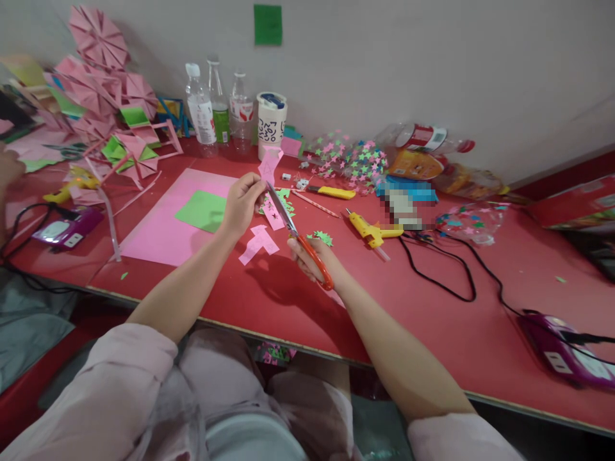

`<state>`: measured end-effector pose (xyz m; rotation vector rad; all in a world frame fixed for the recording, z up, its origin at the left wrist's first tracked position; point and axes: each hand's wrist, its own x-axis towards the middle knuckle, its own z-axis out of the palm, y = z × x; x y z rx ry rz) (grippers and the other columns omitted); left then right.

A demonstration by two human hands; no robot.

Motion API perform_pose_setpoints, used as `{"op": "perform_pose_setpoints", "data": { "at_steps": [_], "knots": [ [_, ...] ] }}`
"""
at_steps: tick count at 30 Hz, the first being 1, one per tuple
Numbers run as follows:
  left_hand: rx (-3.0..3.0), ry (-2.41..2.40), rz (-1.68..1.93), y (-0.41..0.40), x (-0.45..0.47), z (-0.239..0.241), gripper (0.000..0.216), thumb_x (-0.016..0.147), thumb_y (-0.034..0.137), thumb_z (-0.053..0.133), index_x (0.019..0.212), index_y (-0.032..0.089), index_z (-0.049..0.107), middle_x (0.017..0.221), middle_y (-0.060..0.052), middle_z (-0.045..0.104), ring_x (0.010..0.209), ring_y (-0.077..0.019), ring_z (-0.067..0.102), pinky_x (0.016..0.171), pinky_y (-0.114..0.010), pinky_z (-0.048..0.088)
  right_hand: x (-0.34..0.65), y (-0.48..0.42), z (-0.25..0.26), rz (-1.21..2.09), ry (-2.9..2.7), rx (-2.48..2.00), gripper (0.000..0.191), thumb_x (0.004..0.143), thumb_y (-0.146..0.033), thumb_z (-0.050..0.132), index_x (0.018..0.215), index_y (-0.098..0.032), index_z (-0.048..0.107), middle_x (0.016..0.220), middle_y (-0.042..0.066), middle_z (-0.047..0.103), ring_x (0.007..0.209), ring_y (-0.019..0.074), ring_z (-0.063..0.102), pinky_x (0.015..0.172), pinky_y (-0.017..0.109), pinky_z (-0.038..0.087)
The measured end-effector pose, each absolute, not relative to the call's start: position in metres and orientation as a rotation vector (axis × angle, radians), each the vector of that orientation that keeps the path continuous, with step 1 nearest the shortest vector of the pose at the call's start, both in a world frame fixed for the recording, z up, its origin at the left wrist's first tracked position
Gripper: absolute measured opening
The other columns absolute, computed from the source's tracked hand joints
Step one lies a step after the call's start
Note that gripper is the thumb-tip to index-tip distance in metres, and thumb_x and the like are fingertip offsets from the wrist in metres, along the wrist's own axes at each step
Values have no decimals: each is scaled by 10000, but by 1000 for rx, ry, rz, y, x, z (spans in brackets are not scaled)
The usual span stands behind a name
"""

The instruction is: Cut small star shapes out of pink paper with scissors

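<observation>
The left hand (247, 200) pinches the pink paper (270, 164) above the table (384, 307); the right hand (331, 258) is wrapped around the scissors (312, 255). Because their blades (282, 209) point near the left hand, a slip could cut it.

Three plastic bottles (220, 118) stand beside a printed cup (271, 125); a green square (268, 25) sits on the grey wall (408, 64).

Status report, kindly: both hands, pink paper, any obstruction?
Left hand pinching pink paper. Right hand gripping scissors, tips near left fingers. Pink scraps nearby, apparently not obstructing.
</observation>
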<state>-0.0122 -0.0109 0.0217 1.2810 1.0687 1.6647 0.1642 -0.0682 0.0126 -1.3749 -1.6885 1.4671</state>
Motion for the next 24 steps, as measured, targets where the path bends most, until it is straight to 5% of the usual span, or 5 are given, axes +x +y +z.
{"op": "perform_pose_setpoints", "data": {
  "at_steps": [24],
  "knots": [
    [1127,876,1694,-16,-1,16,159,766,228,580,631,186,506,501,59,518,420,-28,440,418,-164,342,164,-74,11,1486,-1672,-1197,441,846,-590,481,637,-205,440,357,-88,353,279,58,315,319,199,272]
  ]
}}
